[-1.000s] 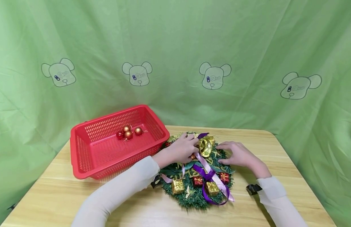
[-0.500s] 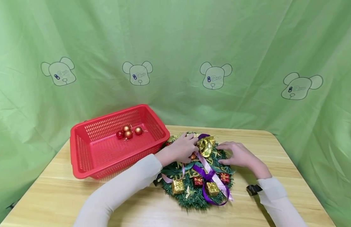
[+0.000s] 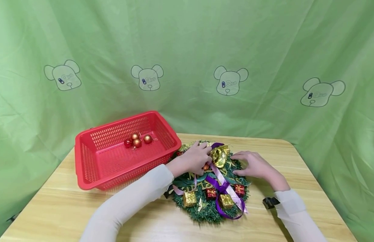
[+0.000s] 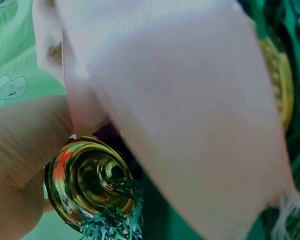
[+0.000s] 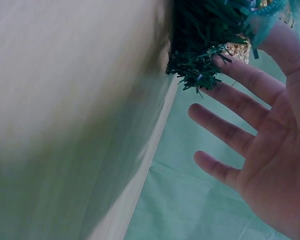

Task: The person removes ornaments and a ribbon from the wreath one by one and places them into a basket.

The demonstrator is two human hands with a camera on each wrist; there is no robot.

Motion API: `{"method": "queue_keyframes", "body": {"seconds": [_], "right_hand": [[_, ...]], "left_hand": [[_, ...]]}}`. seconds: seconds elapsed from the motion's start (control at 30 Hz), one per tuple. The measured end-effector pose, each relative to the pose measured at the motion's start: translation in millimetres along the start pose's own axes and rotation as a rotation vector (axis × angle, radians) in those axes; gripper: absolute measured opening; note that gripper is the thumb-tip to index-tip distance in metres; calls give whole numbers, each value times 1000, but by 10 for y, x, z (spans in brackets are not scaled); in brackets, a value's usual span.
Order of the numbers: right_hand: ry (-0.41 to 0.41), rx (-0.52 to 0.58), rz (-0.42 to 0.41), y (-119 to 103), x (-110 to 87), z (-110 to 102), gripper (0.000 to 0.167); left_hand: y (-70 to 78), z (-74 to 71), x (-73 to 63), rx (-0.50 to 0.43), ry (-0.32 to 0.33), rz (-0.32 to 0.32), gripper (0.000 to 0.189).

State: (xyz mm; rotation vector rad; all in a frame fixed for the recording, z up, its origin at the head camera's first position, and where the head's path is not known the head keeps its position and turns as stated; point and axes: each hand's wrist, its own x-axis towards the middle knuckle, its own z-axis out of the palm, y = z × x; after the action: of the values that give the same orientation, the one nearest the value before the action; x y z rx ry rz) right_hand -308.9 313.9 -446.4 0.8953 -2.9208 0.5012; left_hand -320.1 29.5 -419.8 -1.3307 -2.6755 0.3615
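Note:
A round green tinsel wreath (image 3: 205,210) lies on the wooden table, decorated with small gift boxes, ribbons and a gold bell (image 3: 219,157). My left hand (image 3: 194,158) reaches over its upper middle, fingers bent down among the decorations. A copper-coloured ball (image 3: 206,166) peeks out just below that hand; whether the fingers pinch it I cannot tell. In the left wrist view a pale pink ribbon (image 4: 190,110) covers much of the hand, beside the bell. My right hand (image 3: 252,164) is at the wreath's right edge, fingers extended, fingertips at the tinsel (image 5: 200,70).
A red perforated plastic basket (image 3: 127,119) stands at the wreath's left, close against it, with several copper and red balls (image 3: 136,143) inside. Purple ribbon (image 3: 218,201) loops over the wreath's lower right. A green curtain (image 3: 187,40) hangs behind the table.
My left forearm and sleeve have shifted slightly to the right, while the left hand stays at nearly the same spot over the wreath. The right hand has barely moved.

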Motion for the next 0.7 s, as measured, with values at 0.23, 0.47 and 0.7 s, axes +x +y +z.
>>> {"method": "queue_keyframes", "body": {"seconds": [0.23,0.47,0.7], "right_hand": [[-10,3,12,3,1,-2,60],[-13,-2,15,-15,-2,-15,60],[-5,-5,2,-22,-6,-17,59]], "left_hand": [[-4,19,-16,20,25,0,34],[-15,28,-25,12,12,-35,34],[-23,34,8,-22,-15,-54,31]]}}
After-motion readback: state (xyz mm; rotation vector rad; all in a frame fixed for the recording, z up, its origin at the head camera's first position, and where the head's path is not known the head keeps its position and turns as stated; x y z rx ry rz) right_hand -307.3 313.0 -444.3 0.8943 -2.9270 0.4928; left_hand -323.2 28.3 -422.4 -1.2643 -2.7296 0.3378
